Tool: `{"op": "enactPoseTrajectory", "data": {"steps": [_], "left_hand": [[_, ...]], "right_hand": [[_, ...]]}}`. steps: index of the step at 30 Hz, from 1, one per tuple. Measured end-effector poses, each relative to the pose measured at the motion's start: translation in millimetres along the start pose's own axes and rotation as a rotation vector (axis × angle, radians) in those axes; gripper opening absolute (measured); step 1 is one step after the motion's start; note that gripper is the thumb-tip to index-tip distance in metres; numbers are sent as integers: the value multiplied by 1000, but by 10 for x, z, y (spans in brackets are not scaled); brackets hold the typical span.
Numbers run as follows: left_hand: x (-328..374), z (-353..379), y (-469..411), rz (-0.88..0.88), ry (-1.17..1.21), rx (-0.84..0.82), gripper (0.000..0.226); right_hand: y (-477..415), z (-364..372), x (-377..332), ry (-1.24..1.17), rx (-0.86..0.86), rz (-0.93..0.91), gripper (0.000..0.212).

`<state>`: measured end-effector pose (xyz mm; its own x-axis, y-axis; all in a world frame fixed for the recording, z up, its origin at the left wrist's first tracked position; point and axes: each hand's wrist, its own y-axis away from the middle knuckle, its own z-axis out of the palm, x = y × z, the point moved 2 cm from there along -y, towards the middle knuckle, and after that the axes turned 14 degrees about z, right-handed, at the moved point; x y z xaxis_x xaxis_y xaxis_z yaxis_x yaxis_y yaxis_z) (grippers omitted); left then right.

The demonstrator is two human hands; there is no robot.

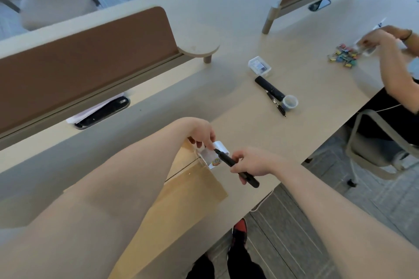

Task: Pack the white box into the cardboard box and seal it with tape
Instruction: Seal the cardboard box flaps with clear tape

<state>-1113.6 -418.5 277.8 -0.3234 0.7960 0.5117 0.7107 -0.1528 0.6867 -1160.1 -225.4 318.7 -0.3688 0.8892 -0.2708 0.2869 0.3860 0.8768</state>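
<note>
A closed cardboard box (188, 192) lies on the desk under my left forearm, its top flaps meeting along a seam. At its far end my left hand (201, 133) pinches a roll of clear tape (215, 156) with a white core and a coloured label. A strip of tape runs from the roll onto the box top. My right hand (251, 162) grips a black knife-like cutter (235, 167), whose tip touches the tape by the roll. The white box is not visible.
A black remote (269, 88), a pen (276, 104), a small clear cup (290, 102) and a clear plastic case (259, 65) lie further right on the desk (238, 29). Another person's hands (381, 39) handle coloured binder clips (343, 55). A brown divider (79, 56) stands to the left.
</note>
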Motion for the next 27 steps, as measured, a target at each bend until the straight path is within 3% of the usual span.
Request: {"op": "enactPoseTrajectory", "data": {"steps": [5,10,16,27], "left_hand": [[31,88,-86,-16,-28,-47,21],[-37,75,-135,-41,192,-28,14],[-73,76,-144,-67,454,-33,23],[-84,67,-178,-75,581,-58,14]], "right_hand": [[-47,58,-119,78,77,19,14],[-74,71,-214,139,87,20,14],[-104,111,-284,182,104,27,12],[-128,101,-313,204,128,31,13]]}}
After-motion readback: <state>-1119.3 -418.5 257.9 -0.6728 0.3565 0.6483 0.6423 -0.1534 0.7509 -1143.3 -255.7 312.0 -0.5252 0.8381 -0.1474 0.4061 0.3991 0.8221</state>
